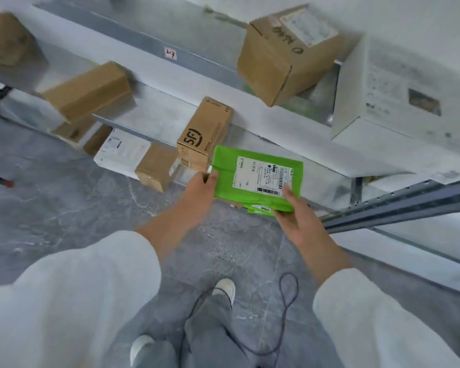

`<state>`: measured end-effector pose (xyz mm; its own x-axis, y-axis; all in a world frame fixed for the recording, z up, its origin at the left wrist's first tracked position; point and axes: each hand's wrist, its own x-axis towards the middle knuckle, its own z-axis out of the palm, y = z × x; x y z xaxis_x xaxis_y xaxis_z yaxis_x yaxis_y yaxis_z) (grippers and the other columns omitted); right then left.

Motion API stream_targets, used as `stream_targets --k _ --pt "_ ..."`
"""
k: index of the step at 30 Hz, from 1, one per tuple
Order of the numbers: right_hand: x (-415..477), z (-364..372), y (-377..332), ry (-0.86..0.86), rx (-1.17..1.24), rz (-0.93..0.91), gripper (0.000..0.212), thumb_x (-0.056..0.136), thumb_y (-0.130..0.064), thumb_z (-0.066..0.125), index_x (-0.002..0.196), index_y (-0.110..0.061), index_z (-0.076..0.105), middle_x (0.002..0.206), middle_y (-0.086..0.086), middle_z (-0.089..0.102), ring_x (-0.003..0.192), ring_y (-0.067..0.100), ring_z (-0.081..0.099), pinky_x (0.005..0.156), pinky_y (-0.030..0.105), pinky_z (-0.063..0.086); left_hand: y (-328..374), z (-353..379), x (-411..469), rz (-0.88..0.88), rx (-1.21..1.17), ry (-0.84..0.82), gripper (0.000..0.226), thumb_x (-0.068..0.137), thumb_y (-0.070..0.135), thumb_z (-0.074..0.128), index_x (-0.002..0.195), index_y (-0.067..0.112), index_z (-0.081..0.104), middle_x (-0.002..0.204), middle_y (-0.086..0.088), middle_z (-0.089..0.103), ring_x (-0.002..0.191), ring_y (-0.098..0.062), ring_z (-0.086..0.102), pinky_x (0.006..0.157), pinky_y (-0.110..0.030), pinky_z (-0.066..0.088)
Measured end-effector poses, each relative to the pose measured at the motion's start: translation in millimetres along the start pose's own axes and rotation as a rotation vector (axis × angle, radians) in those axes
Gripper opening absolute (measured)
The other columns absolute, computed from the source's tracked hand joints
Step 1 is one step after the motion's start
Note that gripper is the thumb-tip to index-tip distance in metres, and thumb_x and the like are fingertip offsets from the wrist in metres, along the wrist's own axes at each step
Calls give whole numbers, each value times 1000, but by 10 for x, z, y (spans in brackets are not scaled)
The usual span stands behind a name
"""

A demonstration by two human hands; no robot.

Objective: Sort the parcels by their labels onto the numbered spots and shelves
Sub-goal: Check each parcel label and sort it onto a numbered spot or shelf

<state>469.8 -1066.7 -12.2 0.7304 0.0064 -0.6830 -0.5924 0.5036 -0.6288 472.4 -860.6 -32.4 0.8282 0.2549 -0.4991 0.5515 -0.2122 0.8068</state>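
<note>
While the left hand (199, 187) and right hand (295, 211) each clamp their fingers (288, 193) on one short end of the green parcel (226, 179), it hangs label-up, long axis crosswise, just in front of the shelf (157, 115).

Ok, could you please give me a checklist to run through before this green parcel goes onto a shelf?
1. Left hand grip on green parcel: ok, pinches its left edge.
2. Right hand grip: ok, thumb on top at the near right corner.
3. Label faces up: ok.
4. Label number legible: cannot tell, too small.
5. Bare shelf left of the SF box: ok.
6. Cord clear of feet: not ok, it loops on the floor by the shoes.
</note>
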Motion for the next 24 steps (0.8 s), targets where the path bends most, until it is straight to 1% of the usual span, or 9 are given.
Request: stream_targets --k 3,5,8,12,14,16,19,22,24 --pt "-586 271 238 -63 100 19 21 92 -6 59 112 -9 66 115 7 71 110 19 64 97 38 52 58 -612 -440 57 41 6 37 104 30 39 74 14 54 71 -1 54 77 -23 52 55 -23 36" --pt "-919 453 421 -73 145 39 24 90 -5 61 114 -9 65 118 8 69 112 20 64 94 40 51 70 -987 -671 70 42 7 40 102 33 42 92 1 64 89 -15 65 88 -31 58 65 -34 40" --pt "-1320 756 642 -103 96 59 30 88 -6 64 118 -10 64 117 7 70 108 18 66 94 38 52 119 -1553 -1032 63 -7 35 38 98 36 52 110 1 62 102 -7 62 89 -19 55 57 -16 36" --pt "-1729 1383 697 -143 42 43 45 85 -8 69 129 -13 57 113 6 72 103 17 69 86 34 57 283 -2358 -1421 88 -121 61 27 90 40 64 98 15 63 97 0 65 77 -11 61 57 -16 47" --pt "-1935 1760 648 -211 -36 29 35 85 -8 68 119 -9 63 105 6 74 97 16 70 80 30 59 384 -2756 -1592 115 -198 82 29 84 45 69 93 17 65 99 -1 70 84 -14 66 75 -25 54" --pt "-2147 2123 581 -308 -150 16 39 79 -10 72 118 -8 65 108 7 73 102 18 68 86 32 57 480 -3110 -1779 121 -327 121 27 81 42 74 92 18 67 104 -6 72 92 -20 69 86 -34 54" --pt "-2450 2632 482 -404 -249 -47 47 76 -15 75 121 -8 63 112 10 72 103 22 68 92 40 55 579 -3529 -2083 144 -565 158 25 81 29 76 100 15 67 102 -7 73 84 -18 70 72 -29 56" --pt "-2734 3119 518 -449 -149 -99 31 86 -15 69 116 -10 64 107 10 73 89 20 72 71 31 60 657 -3834 -2378 183 -773 221 33 80 25 78 106 10 65 101 -9 73 84 -20 71 69 -31 58" --pt "-2944 3419 671 -525 -146 -86 35 88 -12 66 122 -9 61 115 12 70 94 22 70 66 30 59 670 -3981 -2519 200 -851 274 38 79 26 79 109 9 63 100 -9 73 85 -22 72 66 -32 59"
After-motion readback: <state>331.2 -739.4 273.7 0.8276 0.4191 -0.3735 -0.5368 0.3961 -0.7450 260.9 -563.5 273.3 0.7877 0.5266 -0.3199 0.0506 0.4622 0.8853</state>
